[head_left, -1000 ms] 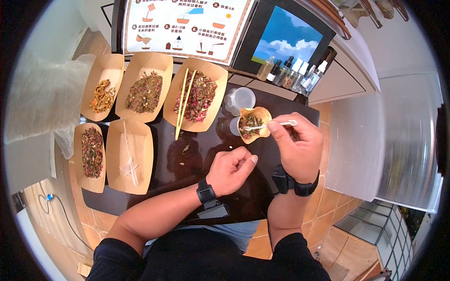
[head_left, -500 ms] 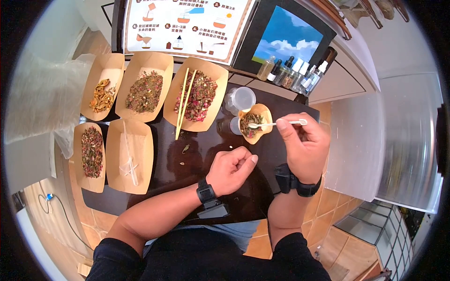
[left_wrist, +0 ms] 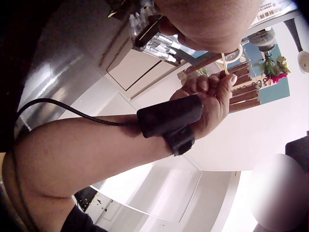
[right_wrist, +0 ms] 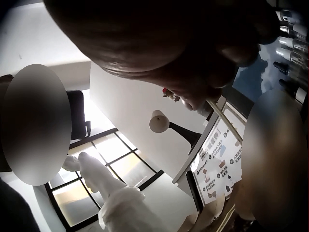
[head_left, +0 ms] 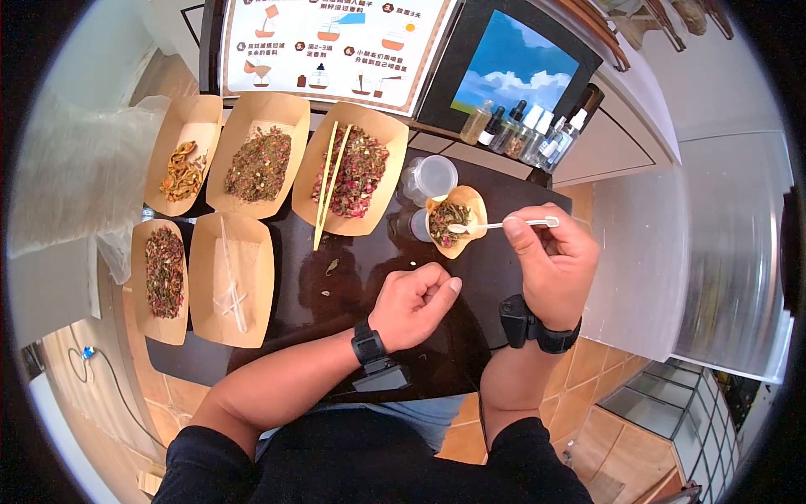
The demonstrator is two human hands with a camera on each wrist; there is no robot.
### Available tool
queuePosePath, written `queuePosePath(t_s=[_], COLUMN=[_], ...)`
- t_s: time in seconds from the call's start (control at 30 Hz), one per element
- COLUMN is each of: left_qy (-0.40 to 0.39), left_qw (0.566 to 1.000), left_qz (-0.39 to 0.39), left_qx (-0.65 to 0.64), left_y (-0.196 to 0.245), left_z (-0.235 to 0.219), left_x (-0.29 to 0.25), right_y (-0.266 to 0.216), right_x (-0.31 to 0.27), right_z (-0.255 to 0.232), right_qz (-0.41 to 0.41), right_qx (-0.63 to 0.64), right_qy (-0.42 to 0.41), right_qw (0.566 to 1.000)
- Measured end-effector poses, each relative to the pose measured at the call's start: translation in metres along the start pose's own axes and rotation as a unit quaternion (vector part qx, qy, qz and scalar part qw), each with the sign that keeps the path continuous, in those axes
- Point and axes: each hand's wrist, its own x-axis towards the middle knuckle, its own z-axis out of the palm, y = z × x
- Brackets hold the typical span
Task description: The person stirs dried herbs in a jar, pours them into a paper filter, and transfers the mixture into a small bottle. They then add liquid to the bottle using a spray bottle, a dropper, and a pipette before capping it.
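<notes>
My right hand (head_left: pixel 564 252) pinches a thin white spoon (head_left: pixel 531 223) between thumb and fingers. The spoon's tip lies on dried herbs (head_left: pixel 449 220) in a tan paper filter (head_left: pixel 475 204). That filter sits in the mouth of a clear plastic jar (head_left: pixel 420 225). My left hand (head_left: pixel 413 304), its fingers curled in and holding nothing, rests near the table's middle, below the jar. In the left wrist view the spoon (left_wrist: pixel 224 63) shows as a thin pale stick. Shadow covers most of the right hand (right_wrist: pixel 159 43) in the right wrist view.
Tan paper trays (head_left: pixel 220 134) of dried petals and herbs stand on the left of the dark table (head_left: pixel 302 290). Green-yellow chopsticks (head_left: pixel 327 189) cross one tray. A clear lidded container (head_left: pixel 437 176) stands behind the jar. Small bottles (head_left: pixel 525 134) line the back right below an instruction board (head_left: pixel 323 50).
My right hand has drifted to the right with the spoon, whose tip has shifted right across the herbs. The left hand stays where it was.
</notes>
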Motion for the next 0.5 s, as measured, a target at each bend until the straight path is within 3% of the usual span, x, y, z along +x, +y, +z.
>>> queuePosePath(t_s=[0.13,0.27,0.5], left_qy=[0.003,0.004,-0.002], left_qw=[1.0,1.0,1.0], left_qz=[-0.001,-0.001,-0.003], left_qx=[0.0,0.0,0.009], left_y=[-0.0009,-0.0017,-0.0013], left_z=[0.0016,0.001,0.0002], left_x=[-0.0001,0.0,0.0004], right_y=[-0.0051,0.0004,-0.0021], right_x=[0.0004,0.0009,-0.001], right_z=[0.0012,0.0011,0.0063], right_qz=[0.038,0.001,-0.003], right_qx=[-0.038,-0.019,0.014], right_qy=[-0.087,-0.005,-0.011], right_qw=[0.995,1.0,1.0])
